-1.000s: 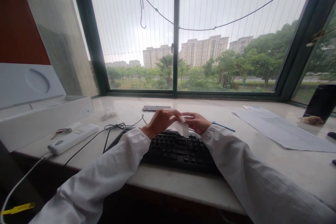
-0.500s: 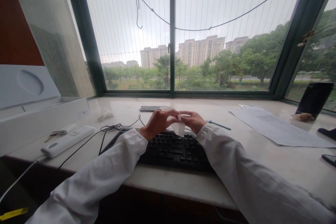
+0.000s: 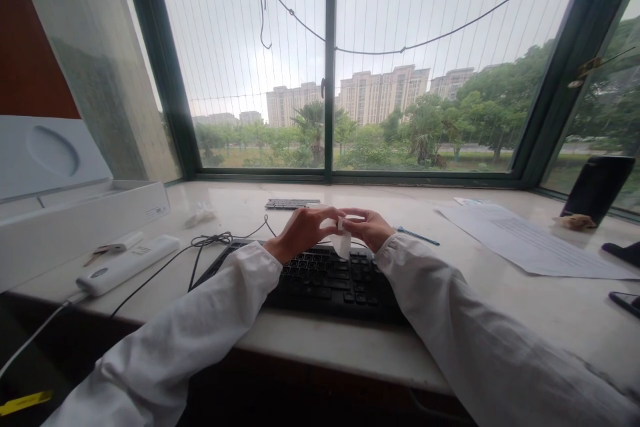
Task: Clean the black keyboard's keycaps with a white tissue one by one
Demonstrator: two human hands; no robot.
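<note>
A thin white tissue point(image 3: 343, 246) is pinched above a black keyboard point(image 3: 333, 290) on a pale tabletop point(image 3: 280, 337), gripped by the fingertips of both the left hand point(image 3: 303, 233) and the right hand point(image 3: 369, 229). The tissue is held directly between the two hands, its loose end draped below the fingers over the keyboard's keys. A slim blue stick point(image 3: 419, 235) is seen beyond the keyboard's right end; farther right of the keyboard, a printed sheet point(image 3: 520, 240) is spread flat.
</note>
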